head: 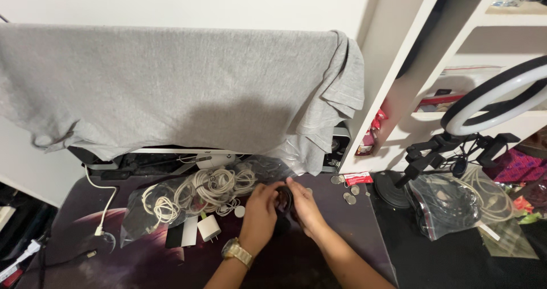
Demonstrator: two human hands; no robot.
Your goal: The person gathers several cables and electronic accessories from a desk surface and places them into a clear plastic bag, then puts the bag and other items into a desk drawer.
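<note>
Coiled black cable (284, 199), lower centre of the frame, held between both hands just above a dark desk mat (342, 237) printed with a planet design. Left hand (260, 215), with a gold wristwatch (237, 251) on its wrist, curls its fingers around the left side of the coil; right hand (305, 207) closes on the right side, fingertips pinching the loop at its upper edge. The two hands nearly touch across the coil, and much of the cable is hidden by them.

Left of the hands: a clear plastic bag (142, 209) holding bundled white cables (211, 189), lying on the mat. Just below the bundle, a white charger plug (208, 227) beside a flat dark and white block (182, 235). A single white cord (105, 206) hangs down at the far left.

Right of the hands: several coins (348, 194) scattered on the mat near a small red packet (358, 179).

Upper half of the frame: a grey T-shirt (182, 84) draped over a monitor, covering nearly all of it.

Right edge: a white ring light (496, 95) on a black stand, in front of white shelving (421, 49); beneath it, a second clear bag (456, 200) containing dark and pale cables.
</note>
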